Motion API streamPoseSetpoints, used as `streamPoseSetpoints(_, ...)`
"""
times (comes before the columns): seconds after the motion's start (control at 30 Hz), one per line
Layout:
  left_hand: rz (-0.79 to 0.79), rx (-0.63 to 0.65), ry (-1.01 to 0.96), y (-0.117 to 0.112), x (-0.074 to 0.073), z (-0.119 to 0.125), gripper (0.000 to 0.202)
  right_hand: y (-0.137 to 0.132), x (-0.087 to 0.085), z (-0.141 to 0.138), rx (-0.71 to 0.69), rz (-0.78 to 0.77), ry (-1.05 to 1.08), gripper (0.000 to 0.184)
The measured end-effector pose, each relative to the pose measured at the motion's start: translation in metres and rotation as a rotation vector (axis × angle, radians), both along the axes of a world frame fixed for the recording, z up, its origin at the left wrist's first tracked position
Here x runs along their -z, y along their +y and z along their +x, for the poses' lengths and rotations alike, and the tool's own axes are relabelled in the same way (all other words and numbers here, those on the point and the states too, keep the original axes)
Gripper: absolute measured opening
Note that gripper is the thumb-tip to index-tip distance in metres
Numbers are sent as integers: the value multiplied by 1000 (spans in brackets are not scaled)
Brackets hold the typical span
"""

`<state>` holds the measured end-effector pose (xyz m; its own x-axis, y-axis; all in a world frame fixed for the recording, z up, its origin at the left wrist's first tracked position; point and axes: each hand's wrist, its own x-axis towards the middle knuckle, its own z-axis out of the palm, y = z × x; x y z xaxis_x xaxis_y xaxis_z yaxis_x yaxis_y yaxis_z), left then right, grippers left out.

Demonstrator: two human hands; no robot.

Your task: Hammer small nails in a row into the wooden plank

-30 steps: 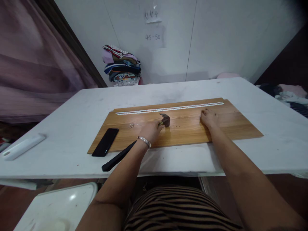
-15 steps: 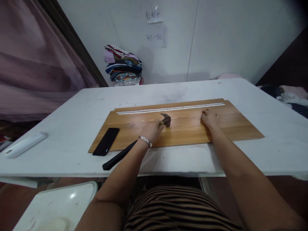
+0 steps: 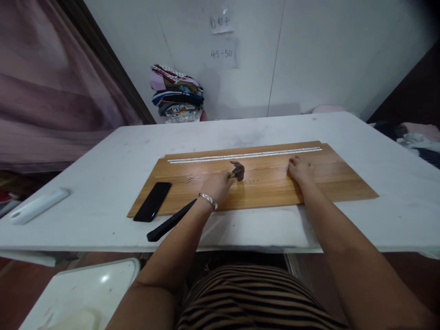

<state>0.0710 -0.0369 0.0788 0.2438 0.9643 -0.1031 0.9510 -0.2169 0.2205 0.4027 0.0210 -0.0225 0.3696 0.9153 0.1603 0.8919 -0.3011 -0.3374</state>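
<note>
The left hand [image 3: 216, 186] grips the hammer [image 3: 238, 171] by its head, mid-board [image 3: 275, 189], handle slanting toward the tabletop's [image 3: 237, 234] near-left corner, the right hand [image 3: 302, 170] curled toward the board's right edge, contents hidden from me

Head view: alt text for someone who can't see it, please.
A person's left hand grips a claw hammer near its head over a wood-grain board; the right hand rests on it. Loose nails and a black smartphone lie toward the board's left end.

This appears to be a plain room, perhaps in a home: a curtain [image 3: 51, 96] hangs at left, and folded clothes [image 3: 177, 91] are piled near the wall [image 3: 326, 55].
</note>
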Motion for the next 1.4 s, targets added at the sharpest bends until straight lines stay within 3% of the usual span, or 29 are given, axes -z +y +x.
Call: streamPoseSetpoints(1.4,-14,-5,-16,-3,-1,0,36,-2,0,1,-22,19,0,40)
